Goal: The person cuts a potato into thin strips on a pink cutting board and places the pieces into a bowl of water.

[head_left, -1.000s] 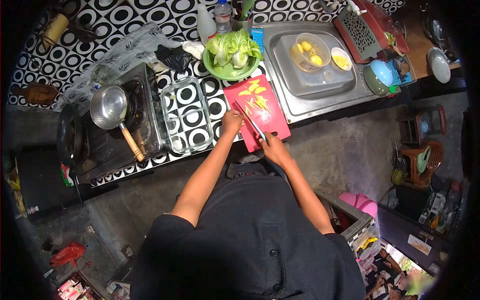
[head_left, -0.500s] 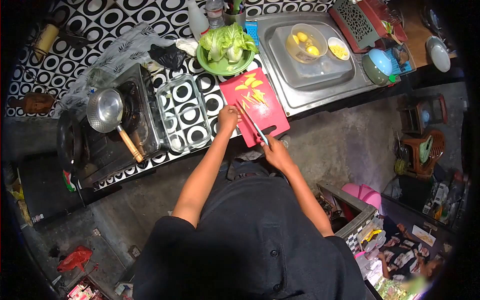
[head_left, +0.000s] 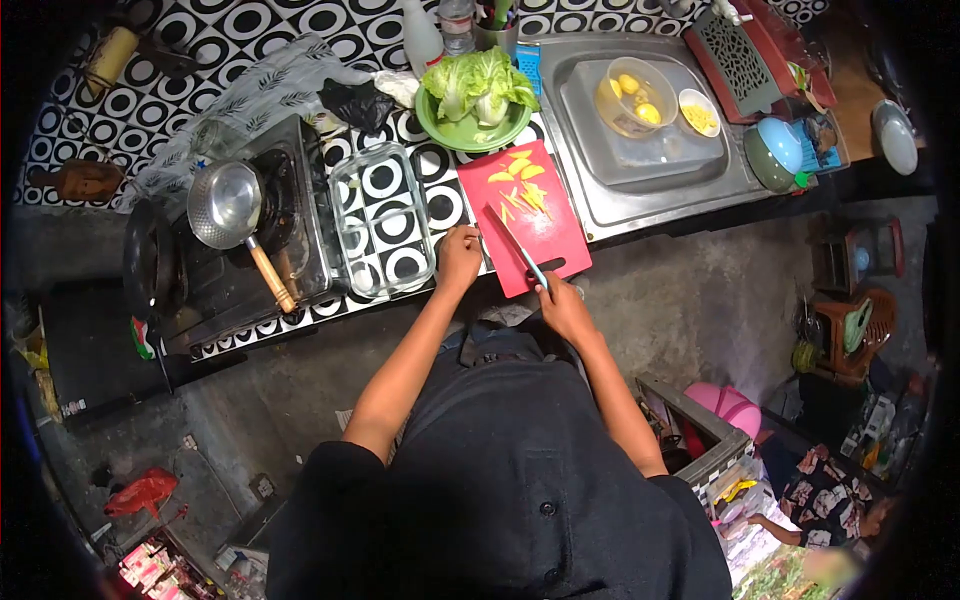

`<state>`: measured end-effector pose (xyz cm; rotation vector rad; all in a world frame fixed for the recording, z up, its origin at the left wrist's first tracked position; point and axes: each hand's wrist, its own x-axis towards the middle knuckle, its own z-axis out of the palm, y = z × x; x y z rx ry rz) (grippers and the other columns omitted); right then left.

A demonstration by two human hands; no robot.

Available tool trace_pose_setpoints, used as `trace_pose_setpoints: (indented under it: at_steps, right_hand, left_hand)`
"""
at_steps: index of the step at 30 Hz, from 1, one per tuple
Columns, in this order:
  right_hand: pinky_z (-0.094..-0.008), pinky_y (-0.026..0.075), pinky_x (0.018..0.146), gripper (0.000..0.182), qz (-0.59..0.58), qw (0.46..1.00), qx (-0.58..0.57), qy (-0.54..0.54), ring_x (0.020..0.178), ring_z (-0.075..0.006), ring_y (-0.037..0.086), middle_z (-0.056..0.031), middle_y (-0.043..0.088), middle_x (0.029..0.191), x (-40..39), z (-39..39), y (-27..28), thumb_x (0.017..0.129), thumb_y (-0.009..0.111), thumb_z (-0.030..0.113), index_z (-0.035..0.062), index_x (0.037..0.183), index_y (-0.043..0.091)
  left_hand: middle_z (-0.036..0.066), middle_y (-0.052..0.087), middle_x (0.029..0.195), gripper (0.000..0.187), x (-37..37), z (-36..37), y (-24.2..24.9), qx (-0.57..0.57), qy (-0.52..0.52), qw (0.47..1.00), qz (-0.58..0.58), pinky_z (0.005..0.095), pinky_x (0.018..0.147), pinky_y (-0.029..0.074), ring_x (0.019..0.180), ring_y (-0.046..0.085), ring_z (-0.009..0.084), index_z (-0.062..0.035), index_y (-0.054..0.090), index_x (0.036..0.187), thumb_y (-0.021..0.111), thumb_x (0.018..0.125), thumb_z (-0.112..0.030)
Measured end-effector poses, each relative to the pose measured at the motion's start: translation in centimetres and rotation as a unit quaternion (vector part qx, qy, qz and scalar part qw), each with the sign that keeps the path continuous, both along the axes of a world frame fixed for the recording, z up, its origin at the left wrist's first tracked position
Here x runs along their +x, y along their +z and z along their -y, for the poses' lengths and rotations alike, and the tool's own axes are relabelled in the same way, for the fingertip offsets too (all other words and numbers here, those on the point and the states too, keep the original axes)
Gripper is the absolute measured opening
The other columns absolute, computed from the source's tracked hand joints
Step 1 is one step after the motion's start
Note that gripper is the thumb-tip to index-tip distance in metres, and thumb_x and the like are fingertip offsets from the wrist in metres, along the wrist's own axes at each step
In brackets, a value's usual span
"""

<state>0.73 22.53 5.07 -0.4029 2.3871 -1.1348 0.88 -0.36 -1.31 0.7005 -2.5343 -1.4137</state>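
Observation:
A red cutting board (head_left: 560,235) lies at the counter's front edge with yellow sticks (head_left: 535,203) and several thicker yellow wedges (head_left: 530,171) on it; they look like cut potato. My right hand (head_left: 567,308) is closed round the handle of a knife (head_left: 517,243), whose blade slants over the board, tip towards the left of the sticks. At the board's left edge is my left hand (head_left: 460,260), its fingers curled together. Whether a small piece is in them is hidden.
A green plate (head_left: 468,137) of leafy greens stands behind the board. Left are a glass dish (head_left: 427,245) and a stove with a saucepan (head_left: 226,205). On the sink side sit a bowl of yellow potatoes in water (head_left: 662,92) and a small white bowl (head_left: 709,128). Another person (head_left: 820,500) is at lower right.
My left hand has drawn back from the yellow pieces to the board's left edge. The knife stays in my right hand, its tip still near the sticks. The whole view has shifted slightly.

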Motion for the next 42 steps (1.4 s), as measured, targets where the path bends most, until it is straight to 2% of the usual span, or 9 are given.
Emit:
trace_pose_setpoints:
  at_steps: [8, 13, 24, 26, 30, 34, 35, 38, 42]
  right_hand:
    - [-0.0554, 0.047, 0.082, 0.022, -0.004, 0.996, 0.038, 0.082, 0.096, -0.0492, 0.062, -0.0307, 0.066, 0.095, -4.0, -1.4, 0.7, 0.097, 0.054, 0.016, -0.0024, 0.11, 0.056]
    - [-0.0545, 0.047, 0.081, 0.023, -0.004, 0.984, 0.04, 0.171, 0.096, -0.0488, 0.062, -0.0304, 0.065, 0.096, -7.4, -2.7, 1.6, 0.096, 0.055, 0.017, -0.0029, 0.109, 0.057]
    - [-0.0506, 0.049, 0.082, 0.026, -0.003, 0.959, 0.003, 0.283, 0.095, -0.0463, 0.063, -0.0277, 0.067, 0.096, -16.5, -5.4, 3.5, 0.095, 0.057, 0.018, 0.0008, 0.114, 0.062]
    - [-0.0496, 0.049, 0.083, 0.027, 0.002, 0.959, -0.003, 0.284, 0.095, -0.0452, 0.063, -0.026, 0.068, 0.098, -18.2, -6.0, 3.3, 0.094, 0.058, 0.018, 0.0015, 0.114, 0.064]
    - [-0.049, 0.049, 0.082, 0.028, -0.01, 0.961, 0.006, 0.277, 0.094, -0.0443, 0.064, -0.0235, 0.069, 0.098, -21.5, -7.4, 2.5, 0.093, 0.06, 0.02, 0.0036, 0.115, 0.066]
    - [-0.0485, 0.05, 0.082, 0.03, -0.049, 0.966, 0.014, 0.255, 0.095, -0.0442, 0.064, -0.0227, 0.07, 0.1, -23.8, -9.1, 0.9, 0.092, 0.061, 0.022, 0.0048, 0.114, 0.068]
    - [-0.0483, 0.05, 0.083, 0.03, -0.051, 0.966, 0.004, 0.254, 0.096, -0.0441, 0.064, -0.0226, 0.07, 0.1, -24.3, -9.5, 0.3, 0.092, 0.061, 0.023, 0.0048, 0.114, 0.068]
    - [-0.0478, 0.05, 0.084, 0.031, -0.035, 0.967, 0.005, 0.251, 0.098, -0.0448, 0.064, -0.0242, 0.07, 0.101, -25.2, -10.0, 0.4, 0.092, 0.061, 0.024, 0.005, 0.116, 0.069]
    - [-0.0479, 0.05, 0.083, 0.032, -0.026, 0.967, 0.003, 0.252, 0.096, -0.046, 0.064, -0.0267, 0.069, 0.098, -25.9, -10.2, 0.4, 0.093, 0.06, 0.024, 0.0047, 0.117, 0.068]
  left_hand:
    - [0.019, 0.068, 0.097, 0.015, 0.4, -0.7, 1.3, 0.037, 0.03, 0.998, 0.027, 0.0374, 0.077, 0.053, 0.085, 0.069, 0.028, 0.0025, 0.068, 0.099, 0.061, 0.088, -0.005]
    - [0.014, 0.073, 0.094, 0.021, 0.2, -1.0, 0.6, 0.01, 0.058, 0.997, 0.051, 0.0337, 0.078, 0.054, 0.087, 0.071, 0.0225, 0.0018, 0.064, 0.112, 0.061, 0.093, -0.006]
    - [0.009, 0.072, 0.089, 0.017, -2.2, -2.3, 1.3, 0.079, 0.143, 0.985, 0.051, 0.0296, 0.078, 0.054, 0.082, 0.069, 0.0156, -0.0005, 0.066, 0.107, 0.062, 0.092, -0.006]
    - [0.008, 0.072, 0.087, 0.016, -3.5, -3.1, 4.2, 0.046, 0.161, 0.983, 0.076, 0.0292, 0.077, 0.054, 0.081, 0.069, 0.0153, -0.0025, 0.067, 0.106, 0.062, 0.092, -0.006]
    - [0.012, 0.067, 0.091, 0.02, -6.1, -2.9, 2.8, -0.087, 0.109, 0.99, -0.008, 0.0323, 0.075, 0.054, 0.081, 0.068, 0.0246, -0.0008, 0.067, 0.108, 0.064, 0.089, -0.003]
    - [0.015, 0.064, 0.102, 0.028, -9.6, -3.1, 2.7, -0.22, 0.066, 0.972, -0.056, 0.0394, 0.089, 0.051, 0.099, 0.063, 0.033, -0.0032, 0.068, 0.111, 0.069, 0.084, -0.004]
    - [0.014, 0.062, 0.109, 0.032, -10.3, -3.3, 2.6, -0.2, 0.066, 0.977, -0.038, 0.0422, 0.094, 0.048, 0.108, 0.059, 0.0343, -0.005, 0.068, 0.114, 0.07, 0.081, -0.005]
    - [0.014, 0.06, 0.113, 0.032, -12.1, -3.3, 2.8, -0.184, 0.017, 0.983, 0.02, 0.041, 0.095, 0.049, 0.112, 0.058, 0.0335, -0.0024, 0.068, 0.115, 0.067, 0.083, -0.006]
    - [0.015, 0.061, 0.11, 0.029, -12.5, -3.7, 2.0, -0.24, -0.002, 0.97, 0.028, 0.0428, 0.095, 0.048, 0.109, 0.058, 0.0327, -0.0043, 0.069, 0.112, 0.067, 0.083, -0.007]
